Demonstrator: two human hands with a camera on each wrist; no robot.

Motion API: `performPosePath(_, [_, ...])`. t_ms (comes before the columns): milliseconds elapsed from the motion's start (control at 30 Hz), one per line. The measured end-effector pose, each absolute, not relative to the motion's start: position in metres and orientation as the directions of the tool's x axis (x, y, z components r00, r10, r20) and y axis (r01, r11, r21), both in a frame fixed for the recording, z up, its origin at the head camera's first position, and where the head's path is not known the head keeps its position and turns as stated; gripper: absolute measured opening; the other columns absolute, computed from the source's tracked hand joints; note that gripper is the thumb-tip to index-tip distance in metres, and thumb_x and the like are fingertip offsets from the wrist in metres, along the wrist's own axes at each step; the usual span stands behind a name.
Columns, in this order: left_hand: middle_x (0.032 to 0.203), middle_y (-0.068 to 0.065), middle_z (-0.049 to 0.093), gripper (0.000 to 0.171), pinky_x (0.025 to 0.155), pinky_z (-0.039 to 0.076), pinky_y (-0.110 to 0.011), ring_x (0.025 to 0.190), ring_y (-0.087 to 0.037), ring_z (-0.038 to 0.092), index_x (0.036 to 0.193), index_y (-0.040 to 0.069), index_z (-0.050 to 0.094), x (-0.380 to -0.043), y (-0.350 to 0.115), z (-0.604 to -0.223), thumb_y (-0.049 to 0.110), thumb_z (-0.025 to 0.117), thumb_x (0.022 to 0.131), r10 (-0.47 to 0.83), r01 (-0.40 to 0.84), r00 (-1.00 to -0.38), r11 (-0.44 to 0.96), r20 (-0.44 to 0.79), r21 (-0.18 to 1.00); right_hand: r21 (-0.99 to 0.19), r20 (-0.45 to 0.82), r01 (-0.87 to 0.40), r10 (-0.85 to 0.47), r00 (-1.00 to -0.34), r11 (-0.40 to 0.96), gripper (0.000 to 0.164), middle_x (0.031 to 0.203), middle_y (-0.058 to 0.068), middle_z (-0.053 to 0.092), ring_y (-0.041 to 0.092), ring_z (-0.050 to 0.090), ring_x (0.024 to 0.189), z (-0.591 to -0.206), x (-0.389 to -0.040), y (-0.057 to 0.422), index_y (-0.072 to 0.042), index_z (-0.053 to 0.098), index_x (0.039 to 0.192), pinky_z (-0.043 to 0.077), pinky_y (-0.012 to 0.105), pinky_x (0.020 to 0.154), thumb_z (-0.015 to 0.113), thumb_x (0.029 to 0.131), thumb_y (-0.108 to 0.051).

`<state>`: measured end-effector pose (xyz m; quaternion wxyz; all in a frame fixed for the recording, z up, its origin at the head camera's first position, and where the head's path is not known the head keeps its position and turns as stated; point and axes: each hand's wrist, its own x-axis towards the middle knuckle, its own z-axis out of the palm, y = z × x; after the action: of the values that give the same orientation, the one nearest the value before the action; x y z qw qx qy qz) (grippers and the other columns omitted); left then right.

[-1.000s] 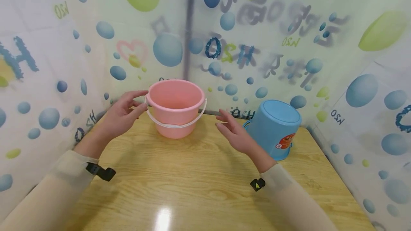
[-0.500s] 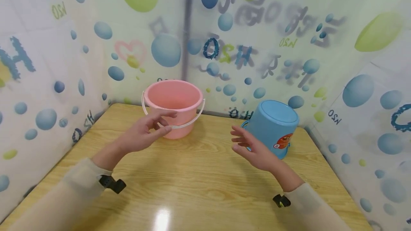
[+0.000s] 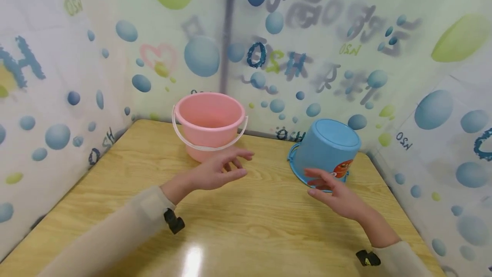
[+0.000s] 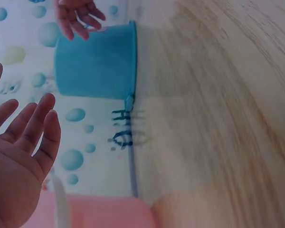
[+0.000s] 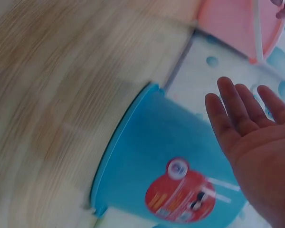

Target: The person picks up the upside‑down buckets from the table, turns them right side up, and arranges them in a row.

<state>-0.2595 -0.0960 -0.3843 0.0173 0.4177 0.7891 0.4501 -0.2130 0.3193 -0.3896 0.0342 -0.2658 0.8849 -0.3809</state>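
Observation:
Upright at the back of the table stands a pink bucket (image 3: 209,116) with its white handle (image 3: 209,148) hanging across the front. To its right a blue bucket (image 3: 323,148) sits upside down, base up, a red sticker (image 5: 180,194) on its side. My left hand (image 3: 219,168) hovers in front of the pink bucket, fingers loosely bent, holding nothing and pointing right. My right hand (image 3: 338,193) is held before the blue bucket, covering part of its rim and sticker in the head view; its fingers are relaxed and empty.
The wooden table (image 3: 246,225) spreads in front of both buckets. A curtain (image 3: 269,54) printed with blue and green bubbles and lettering encloses the table at the back and both sides. A dark wrist strap (image 3: 174,221) is worn at the left sleeve.
My left hand has moved right, from beside the pink bucket's left rim to its front right. My right hand has moved right and nearer, to the front of the blue bucket. Both buckets stay put.

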Motion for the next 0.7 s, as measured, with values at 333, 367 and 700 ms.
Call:
performPosePath(333, [0.155, -0.005, 0.063, 0.058, 0.093, 0.06, -0.03, 0.119, -0.012, 0.071, 0.165, 0.018, 0.05, -0.28, -0.035, -0.398, 0.033, 0.067, 0.112, 0.735, 0.615, -0.631, 0.279, 0.248, 0.738, -0.698, 0.089, -0.347, -0.405, -0.91, 0.627, 0.043, 0.145, 0.015, 0.069, 0.0, 0.069, 0.121, -0.393, -0.215, 0.392, -0.001, 0.063, 0.149, 0.062, 0.025, 0.092, 0.069, 0.11, -0.017])
performPosePath(367, [0.155, -0.005, 0.062, 0.059, 0.093, 0.06, -0.029, 0.12, -0.01, 0.07, 0.166, 0.019, 0.049, -0.282, -0.03, -0.399, 0.035, 0.066, 0.112, 0.739, 0.613, -0.631, 0.288, 0.237, 0.736, -0.703, 0.071, -0.322, -0.388, -0.919, 0.634, 0.043, 0.144, 0.013, 0.07, -0.002, 0.069, 0.119, -0.394, -0.216, 0.399, -0.002, 0.064, 0.149, 0.062, 0.025, 0.091, 0.069, 0.11, -0.018])
performPosePath(700, [0.164, -0.009, 0.055, 0.067, 0.107, 0.059, -0.039, 0.131, -0.015, 0.069, 0.169, 0.02, 0.044, -0.311, 0.018, -0.417, 0.047, 0.064, 0.111, 0.752, 0.584, -0.641, 0.347, 0.154, 0.734, -0.699, -0.025, -0.144, -0.225, -0.974, 0.701, 0.051, 0.142, 0.012, 0.073, -0.013, 0.065, 0.11, -0.405, -0.229, 0.456, 0.003, 0.063, 0.149, 0.06, 0.022, 0.089, 0.072, 0.109, -0.026])
